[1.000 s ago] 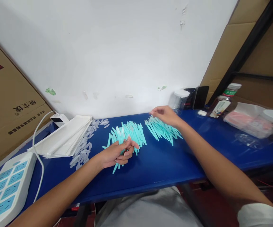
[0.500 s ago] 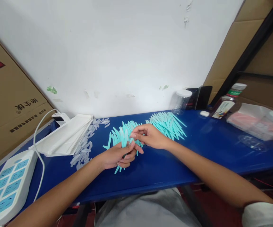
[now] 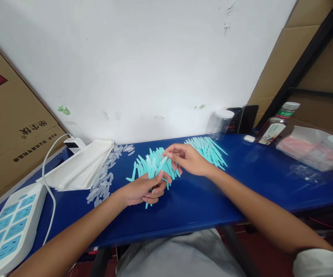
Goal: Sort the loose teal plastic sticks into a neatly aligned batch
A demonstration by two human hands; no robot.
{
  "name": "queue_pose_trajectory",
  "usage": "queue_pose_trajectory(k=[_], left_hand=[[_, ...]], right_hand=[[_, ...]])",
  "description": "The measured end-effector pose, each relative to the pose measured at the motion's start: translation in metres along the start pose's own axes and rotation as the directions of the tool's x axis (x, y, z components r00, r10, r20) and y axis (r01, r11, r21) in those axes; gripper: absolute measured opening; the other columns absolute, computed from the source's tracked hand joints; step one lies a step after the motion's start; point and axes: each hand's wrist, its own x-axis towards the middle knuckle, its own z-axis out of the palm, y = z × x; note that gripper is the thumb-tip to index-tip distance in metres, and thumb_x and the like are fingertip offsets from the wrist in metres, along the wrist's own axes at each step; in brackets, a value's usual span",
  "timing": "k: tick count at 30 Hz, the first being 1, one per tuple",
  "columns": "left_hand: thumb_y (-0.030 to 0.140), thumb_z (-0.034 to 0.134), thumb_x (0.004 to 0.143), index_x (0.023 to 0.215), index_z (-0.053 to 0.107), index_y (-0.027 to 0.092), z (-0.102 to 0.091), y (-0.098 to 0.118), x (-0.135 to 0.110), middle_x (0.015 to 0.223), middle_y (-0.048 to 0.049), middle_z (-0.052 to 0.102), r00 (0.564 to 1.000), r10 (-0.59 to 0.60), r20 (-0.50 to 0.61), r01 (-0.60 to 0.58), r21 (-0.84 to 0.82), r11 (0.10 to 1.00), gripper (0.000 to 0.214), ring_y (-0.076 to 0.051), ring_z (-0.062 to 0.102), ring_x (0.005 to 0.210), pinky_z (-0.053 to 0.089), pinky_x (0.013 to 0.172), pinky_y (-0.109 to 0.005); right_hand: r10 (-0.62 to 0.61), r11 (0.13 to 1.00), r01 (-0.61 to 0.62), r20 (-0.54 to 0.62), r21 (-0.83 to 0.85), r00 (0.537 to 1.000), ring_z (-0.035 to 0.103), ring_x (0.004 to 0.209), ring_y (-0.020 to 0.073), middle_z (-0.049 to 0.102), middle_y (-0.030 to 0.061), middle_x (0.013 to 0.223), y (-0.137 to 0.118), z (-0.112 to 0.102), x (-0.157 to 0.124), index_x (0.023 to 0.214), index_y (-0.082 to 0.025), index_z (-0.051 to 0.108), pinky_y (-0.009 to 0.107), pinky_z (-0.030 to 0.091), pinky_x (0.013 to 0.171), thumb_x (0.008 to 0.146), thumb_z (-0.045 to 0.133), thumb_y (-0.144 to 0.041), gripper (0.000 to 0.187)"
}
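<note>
Left grip (image 3: 145, 189) closed around several teal sticks (image 3: 152, 169), right grip (image 3: 188, 159) pinching one slanted stick (image 3: 162, 163) at its upper tip, two teal piles (image 3: 209, 152) behind the hands on blue tabletop (image 3: 189, 207), small clear pieces (image 3: 101, 184) beside white stack (image 3: 80, 165) at left.

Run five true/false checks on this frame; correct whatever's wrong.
1. The left hand holds turquoise sticks. True.
2. The right hand rests on the power strip. False: the right hand is at the upper end of a turquoise stick, near the left hand.
3. Pale translucent pieces lie beside the flat white stack. True.
4. The green-banded bottle is left of that stack. False: the green-banded bottle is far to its right.
5. The tabletop is blue. True.
</note>
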Motion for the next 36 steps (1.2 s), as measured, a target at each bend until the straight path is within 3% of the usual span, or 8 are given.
queue_pose_trajectory(k=[3,13,19,25,32,36], left_hand=[[0.056,0.048,0.103,0.106,0.057,0.019,0.000,0.000,0.000,0.063,0.0077,0.036,1.000,-0.010,0.006,0.010,-0.009,1.000,0.038,-0.005,0.012,0.045,0.014,0.039,-0.016],[0.052,0.049,0.104,0.100,0.055,0.019,-0.002,0.001,-0.001,0.063,0.0074,0.037,1.000,-0.010,-0.004,0.010,-0.012,1.000,0.034,-0.006,0.012,0.045,0.015,0.039,-0.016],[0.053,0.049,0.103,0.102,0.057,0.017,0.001,-0.001,0.000,0.065,0.0072,0.039,1.000,-0.019,-0.015,0.019,0.031,0.999,0.037,-0.005,0.014,0.045,0.015,0.039,-0.017],[0.055,0.042,0.105,0.105,0.056,0.017,0.002,-0.003,0.002,0.062,0.0079,0.037,0.998,-0.045,0.035,0.043,0.057,0.997,0.040,-0.005,0.013,0.043,0.015,0.040,-0.018],[0.055,0.042,0.105,0.105,0.054,0.018,0.002,-0.003,0.003,0.062,0.0082,0.037,0.996,-0.065,0.068,0.061,0.050,0.997,0.038,-0.005,0.013,0.043,0.012,0.040,-0.018],[0.052,0.049,0.104,0.106,0.054,0.019,0.002,-0.003,0.003,0.063,0.0076,0.040,0.988,-0.109,0.107,0.103,0.061,0.993,0.033,-0.005,0.014,0.043,0.013,0.040,-0.018]], right_hand=[[0.010,0.999,-0.009,0.027,-0.031,1.000,0.059,0.051,0.0125,0.061,-0.0015,0.066,0.001,0.005,-0.002,0.111,-0.019,0.069,0.023,0.051,0.044,0.097,0.062,-0.050,0.034],[0.009,1.000,-0.009,0.061,0.008,0.998,0.061,0.060,0.0140,0.063,-0.0001,0.070,0.001,0.001,0.000,0.106,-0.017,0.068,0.023,0.053,0.045,0.091,0.069,-0.048,0.034],[-0.003,0.998,0.003,0.008,-0.058,1.000,0.060,0.059,0.0129,0.062,0.0004,0.071,0.001,0.006,0.000,0.090,-0.018,0.066,0.020,0.049,0.042,0.087,0.072,-0.054,0.037],[0.049,0.996,-0.045,-0.051,0.082,0.997,0.058,0.048,0.0101,0.070,0.0022,0.076,0.006,0.026,0.001,0.090,-0.017,0.067,0.021,0.048,0.038,0.083,0.076,-0.055,0.040],[0.096,0.984,-0.108,0.084,0.144,0.992,0.063,0.042,0.0136,0.069,-0.0005,0.064,0.005,0.034,-0.002,0.093,-0.017,0.069,0.022,0.046,0.037,0.084,0.076,-0.056,0.041],[0.111,0.986,-0.127,0.139,0.105,0.984,0.062,0.044,0.0132,0.065,-0.0011,0.063,0.002,0.038,-0.006,0.083,-0.017,0.067,0.023,0.051,0.039,0.086,0.072,-0.060,0.043]])
